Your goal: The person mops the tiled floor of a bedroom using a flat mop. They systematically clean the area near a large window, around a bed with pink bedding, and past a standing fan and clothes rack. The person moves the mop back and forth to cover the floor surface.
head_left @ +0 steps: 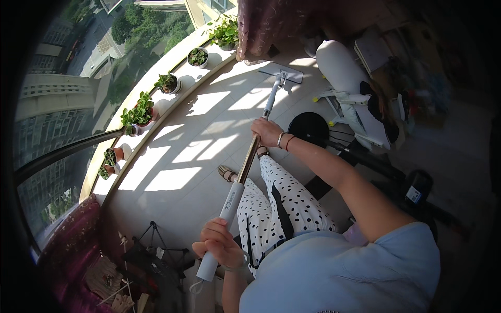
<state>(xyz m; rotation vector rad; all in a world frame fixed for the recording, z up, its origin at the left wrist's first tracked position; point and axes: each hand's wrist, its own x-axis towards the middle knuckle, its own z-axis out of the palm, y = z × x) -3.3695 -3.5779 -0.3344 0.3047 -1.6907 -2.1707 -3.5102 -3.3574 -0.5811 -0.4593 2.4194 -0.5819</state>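
Observation:
A flat mop (249,153) with a long pole slants across the middle of the view. Near the pole's lower end, my left hand (221,243) is wrapped round the white grip, whose end has a hanging loop. Farther up, my right hand (267,132) is closed round the metal part of the pole and wears a bracelet and a red cord at the wrist. The mop's pale rectangular head (282,73) lies flat on the tiled floor (222,122) at the far side, close to the curtain. Sunlight falls in bright patches on the tiles.
Several potted plants (168,83) line the window sill (182,94) on the left. A purple curtain (266,31) hangs at the far end. On the right stand a white folding frame (360,117), a round black base (308,129) and dark equipment (419,187). A black tripod-like stand (156,235) is lower left.

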